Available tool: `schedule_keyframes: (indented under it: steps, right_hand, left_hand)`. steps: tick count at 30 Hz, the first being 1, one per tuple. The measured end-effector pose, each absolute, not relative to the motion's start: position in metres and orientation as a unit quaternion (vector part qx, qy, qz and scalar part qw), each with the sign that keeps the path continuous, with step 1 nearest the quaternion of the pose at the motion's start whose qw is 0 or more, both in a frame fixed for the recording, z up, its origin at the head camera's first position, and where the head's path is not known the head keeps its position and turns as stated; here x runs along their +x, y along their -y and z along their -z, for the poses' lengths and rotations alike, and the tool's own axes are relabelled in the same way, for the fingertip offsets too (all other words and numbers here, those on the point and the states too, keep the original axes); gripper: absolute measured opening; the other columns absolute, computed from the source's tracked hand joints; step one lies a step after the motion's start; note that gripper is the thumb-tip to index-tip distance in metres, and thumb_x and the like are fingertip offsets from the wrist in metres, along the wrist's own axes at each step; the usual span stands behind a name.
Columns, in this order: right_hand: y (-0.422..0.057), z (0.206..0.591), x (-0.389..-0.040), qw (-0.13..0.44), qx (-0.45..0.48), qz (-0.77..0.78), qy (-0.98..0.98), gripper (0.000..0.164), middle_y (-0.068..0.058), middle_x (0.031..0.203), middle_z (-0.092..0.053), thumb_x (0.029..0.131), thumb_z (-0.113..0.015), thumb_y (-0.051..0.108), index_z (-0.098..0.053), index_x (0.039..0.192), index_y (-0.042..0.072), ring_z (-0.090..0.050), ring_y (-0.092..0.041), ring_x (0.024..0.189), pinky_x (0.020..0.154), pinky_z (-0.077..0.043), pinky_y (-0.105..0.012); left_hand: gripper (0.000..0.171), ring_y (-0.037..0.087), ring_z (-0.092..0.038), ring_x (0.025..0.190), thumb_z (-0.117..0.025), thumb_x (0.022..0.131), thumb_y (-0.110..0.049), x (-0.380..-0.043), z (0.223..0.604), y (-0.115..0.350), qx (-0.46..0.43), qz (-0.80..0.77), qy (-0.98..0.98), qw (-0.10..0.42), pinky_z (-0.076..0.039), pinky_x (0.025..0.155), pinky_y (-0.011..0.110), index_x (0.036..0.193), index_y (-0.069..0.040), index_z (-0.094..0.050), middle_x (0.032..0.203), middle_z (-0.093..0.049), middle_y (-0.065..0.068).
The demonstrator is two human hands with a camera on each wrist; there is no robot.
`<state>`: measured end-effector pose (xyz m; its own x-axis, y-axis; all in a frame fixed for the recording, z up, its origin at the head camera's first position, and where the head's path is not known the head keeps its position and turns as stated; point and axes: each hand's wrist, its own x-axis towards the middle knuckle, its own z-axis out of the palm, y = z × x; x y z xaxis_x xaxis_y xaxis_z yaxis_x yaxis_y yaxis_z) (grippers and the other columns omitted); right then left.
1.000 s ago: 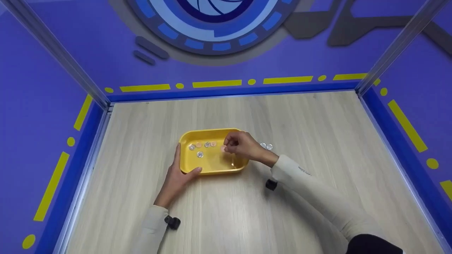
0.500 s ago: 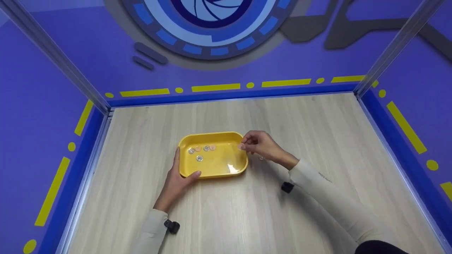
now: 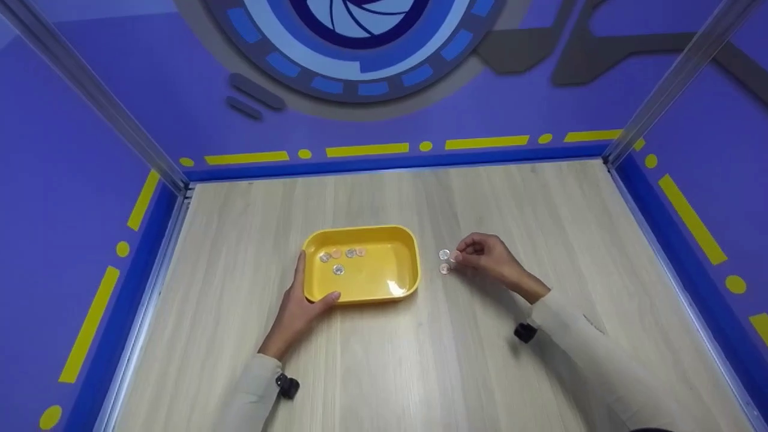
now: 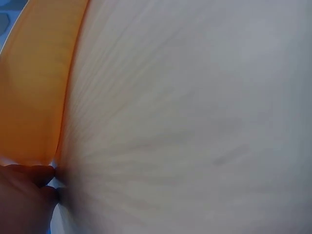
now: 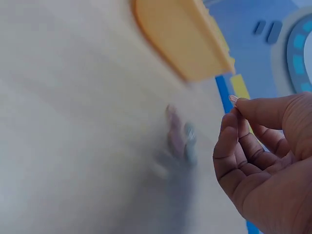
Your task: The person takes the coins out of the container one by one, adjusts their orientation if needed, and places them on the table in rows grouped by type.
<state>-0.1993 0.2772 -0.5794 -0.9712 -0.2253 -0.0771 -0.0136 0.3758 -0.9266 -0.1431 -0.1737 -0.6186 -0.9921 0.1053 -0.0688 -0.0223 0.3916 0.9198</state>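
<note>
My right hand (image 3: 489, 258) pinches a copper-coloured coin (image 5: 233, 100) between thumb and fingertips, to the right of the tray. Close by its fingertips, a silver coin (image 3: 444, 254) and a coppery coin (image 3: 444, 269) lie on the table. My left hand (image 3: 303, 306) holds the near left corner of the yellow tray (image 3: 360, 298), thumb over the front rim and fingers along the left wall. Inside the tray, toward its left and back, lie several coins: a silver one (image 3: 339, 270) sits in front of a row of silver and copper-coloured ones.
The wood-grain table (image 3: 390, 372) is bounded by a blue-purple back wall (image 3: 150, 108) with yellow marks and by side walls. Metal posts stand in the back corners. In the right wrist view, coins (image 5: 190, 141) lie blurred on the table below the hand.
My right hand has moved from over the tray out to the right, with the copper-coloured coin in its fingertips. My left hand has stayed at the tray's corner.
</note>
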Motion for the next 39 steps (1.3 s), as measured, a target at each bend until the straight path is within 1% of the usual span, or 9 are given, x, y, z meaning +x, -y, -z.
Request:
schedule_keyframes:
  steps: [5, 9, 12, 15, 22, 25, 31, 36, 39]
  right_hand:
    - [-0.299, 0.595, -0.191, 0.075, -0.055, 0.531, -0.842, 0.015, -0.017, 0.093, -0.075, 0.097, -0.083, 0.004, -0.074, 0.104, -0.005, -0.062, -0.015, 0.075, 0.063, -0.051, -0.022]
    - [-0.3, 0.606, -0.184, 0.076, -0.045, 0.517, -0.851, 0.016, -0.014, 0.09, -0.073, 0.099, -0.083, 0.008, -0.073, 0.104, -0.004, -0.059, -0.013, 0.07, 0.058, -0.049, -0.022]
    - [-0.295, 0.611, -0.18, 0.057, -0.046, 0.5, -0.863, 0.014, -0.011, 0.091, -0.072, 0.1, -0.083, 0.009, -0.074, 0.103, -0.002, -0.06, -0.014, 0.075, 0.062, -0.049, -0.023]
    - [-0.29, 0.613, -0.178, 0.03, -0.054, 0.483, -0.873, 0.01, -0.008, 0.09, -0.073, 0.1, -0.081, 0.007, -0.075, 0.103, 0.0, -0.062, -0.016, 0.079, 0.067, -0.049, -0.023]
    - [-0.289, 0.618, -0.175, -0.011, -0.065, 0.453, -0.889, 0.005, -0.009, 0.091, -0.073, 0.099, -0.077, 0.0, -0.074, 0.102, -0.004, -0.062, -0.017, 0.082, 0.073, -0.048, -0.023]
    - [-0.29, 0.62, -0.173, -0.013, -0.062, 0.446, -0.893, 0.005, -0.009, 0.09, -0.072, 0.097, -0.075, -0.002, -0.074, 0.101, -0.005, -0.061, -0.017, 0.082, 0.072, -0.047, -0.024]
    - [-0.289, 0.62, -0.174, 0.002, -0.062, 0.429, -0.901, 0.006, -0.008, 0.09, -0.069, 0.097, -0.073, 0.0, -0.074, 0.101, -0.005, -0.059, -0.017, 0.081, 0.071, -0.047, -0.025]
    - [-0.287, 0.618, -0.175, -0.009, -0.061, 0.416, -0.907, 0.005, -0.009, 0.087, -0.069, 0.094, -0.076, -0.002, -0.074, 0.098, -0.005, -0.058, -0.017, 0.08, 0.072, -0.046, -0.027]
    - [-0.284, 0.62, -0.175, -0.016, -0.07, 0.411, -0.909, 0.005, -0.009, 0.086, -0.069, 0.092, -0.076, -0.004, -0.074, 0.096, -0.005, -0.058, -0.017, 0.08, 0.073, -0.046, -0.028]
  left_hand:
    - [0.123, 0.023, -0.052, 0.149, -0.088, 0.095, -0.043, -0.143, 0.619, 0.171, 0.023, -0.555, -0.829, 0.063, -0.033, 0.128, 0.048, 0.179, -0.026, 0.0, 0.172, -0.044, 0.006]
    - [0.123, 0.023, -0.051, 0.149, -0.088, 0.096, -0.045, -0.142, 0.617, 0.176, 0.02, -0.552, -0.831, 0.071, -0.032, 0.128, 0.049, 0.179, -0.028, 0.001, 0.173, -0.043, 0.005]
    - [0.123, 0.025, -0.049, 0.152, -0.088, 0.096, -0.043, -0.144, 0.614, 0.18, 0.018, -0.548, -0.833, 0.076, -0.03, 0.129, 0.051, 0.179, -0.031, 0.001, 0.175, -0.04, 0.006]
    - [0.124, 0.025, -0.047, 0.153, -0.088, 0.095, -0.046, -0.145, 0.613, 0.182, 0.019, -0.549, -0.832, 0.078, -0.03, 0.13, 0.052, 0.179, -0.034, 0.003, 0.176, -0.038, 0.005]
    - [0.123, 0.023, -0.047, 0.153, -0.087, 0.095, -0.049, -0.142, 0.617, 0.179, 0.019, -0.558, -0.826, 0.08, -0.029, 0.13, 0.052, 0.177, -0.04, 0.004, 0.176, -0.038, 0.004]
    - [0.124, 0.023, -0.049, 0.151, -0.087, 0.095, -0.05, -0.141, 0.62, 0.176, 0.019, -0.559, -0.825, 0.082, -0.03, 0.13, 0.051, 0.178, -0.039, 0.004, 0.174, -0.04, 0.004]
    - [0.125, 0.025, -0.051, 0.149, -0.089, 0.095, -0.043, -0.142, 0.621, 0.175, 0.012, -0.56, -0.825, 0.078, -0.031, 0.129, 0.049, 0.179, -0.03, 0.002, 0.171, -0.045, 0.006]
    - [0.125, 0.025, -0.049, 0.151, -0.088, 0.095, -0.043, -0.143, 0.621, 0.175, 0.023, -0.562, -0.824, 0.075, -0.031, 0.129, 0.05, 0.179, -0.029, 0.003, 0.173, -0.043, 0.008]
    - [0.125, 0.025, -0.049, 0.152, -0.088, 0.095, -0.046, -0.141, 0.622, 0.179, 0.028, -0.566, -0.821, 0.073, -0.031, 0.129, 0.05, 0.179, -0.029, 0.003, 0.172, -0.043, 0.008]
